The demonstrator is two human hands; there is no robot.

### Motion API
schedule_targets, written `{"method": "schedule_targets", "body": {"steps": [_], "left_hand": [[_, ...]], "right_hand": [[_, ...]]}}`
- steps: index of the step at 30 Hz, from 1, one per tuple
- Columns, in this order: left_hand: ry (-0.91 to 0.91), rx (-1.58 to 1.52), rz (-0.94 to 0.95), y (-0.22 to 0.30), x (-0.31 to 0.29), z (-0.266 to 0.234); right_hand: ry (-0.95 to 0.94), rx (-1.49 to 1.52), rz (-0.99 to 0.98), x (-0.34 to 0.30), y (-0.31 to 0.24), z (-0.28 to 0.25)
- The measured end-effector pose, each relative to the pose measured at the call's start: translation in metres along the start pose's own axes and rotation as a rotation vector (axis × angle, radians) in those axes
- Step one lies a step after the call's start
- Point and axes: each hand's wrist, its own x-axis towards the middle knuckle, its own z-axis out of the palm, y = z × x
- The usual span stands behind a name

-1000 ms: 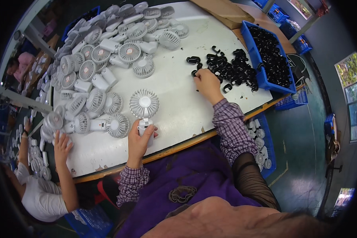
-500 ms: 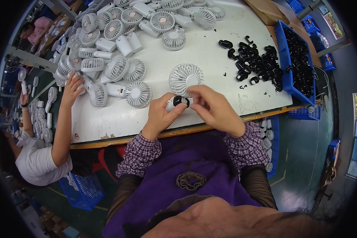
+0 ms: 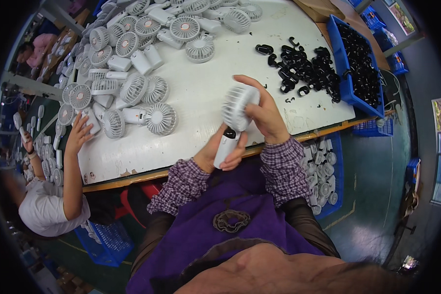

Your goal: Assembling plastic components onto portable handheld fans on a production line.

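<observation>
Above the table's front edge I hold a white handheld fan (image 3: 238,105) tilted between both hands. My left hand (image 3: 211,150) is wrapped round its handle (image 3: 224,153), fingers closed. A small black clip-like part (image 3: 229,133) sits at the neck between handle and fan head. My right hand (image 3: 265,110) grips the caged fan head from the right side, thumb across its near face. To the left of my hands, a loose white fan (image 3: 160,118) lies on the white tabletop (image 3: 196,98).
Many white fans (image 3: 132,63) are heaped at the table's far left. Loose black parts (image 3: 306,68) lie at the right, beside a blue crate (image 3: 345,63) full of them. A co-worker's hand (image 3: 79,134) touches the heap. Below the table's right side, a blue bin (image 3: 339,171) holds fans.
The fan has been turned so its handle and head both show, and it is raised off the table. My right hand has moved from beside the black part up to the fan head.
</observation>
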Motion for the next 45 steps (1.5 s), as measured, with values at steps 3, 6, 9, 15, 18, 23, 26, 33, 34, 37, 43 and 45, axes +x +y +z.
{"method": "schedule_targets", "body": {"steps": [3, 6, 9, 15, 18, 23, 26, 33, 34, 37, 43, 45], "left_hand": [[0.106, 0.177, 0.063, 0.000, 0.003, 0.009], [0.437, 0.417, 0.198, -0.001, -0.008, 0.026], [0.262, 0.327, 0.112, -0.002, -0.019, 0.007], [0.060, 0.099, 0.003, -0.025, -0.022, -0.008], [0.282, 0.294, 0.055, -0.034, 0.001, 0.038], [0.358, 0.438, -0.139, -0.069, 0.058, 0.091], [0.350, 0.784, -0.380, -0.076, 0.091, 0.063], [0.463, 0.982, -0.628, -0.094, 0.059, 0.026], [0.467, 1.042, -0.658, -0.097, 0.057, 0.028], [0.475, 1.087, -0.625, -0.092, 0.053, 0.025], [0.692, 1.091, -0.365, -0.070, 0.024, 0.028], [0.627, 1.075, -0.460, -0.060, 0.002, 0.024]], "right_hand": [[0.228, -0.265, 0.013, 0.012, -0.010, 0.024], [0.386, -0.287, -0.016, 0.018, -0.004, 0.003], [0.246, 0.134, 0.133, -0.014, 0.003, -0.020], [0.004, 0.679, 0.133, -0.067, 0.045, 0.008], [0.096, 0.766, 0.070, -0.088, 0.029, 0.013], [0.217, 0.732, -0.109, -0.147, -0.026, -0.009], [0.594, 0.507, -0.265, -0.193, -0.018, -0.037], [1.340, 0.612, -0.049, -0.293, 0.114, -0.246], [1.393, 0.553, -0.066, -0.298, 0.127, -0.284], [1.427, 0.417, -0.143, -0.302, 0.126, -0.377], [1.495, 0.375, 0.067, -0.243, 0.171, -0.410], [1.186, 0.313, 0.196, -0.256, 0.224, -0.407]]}}
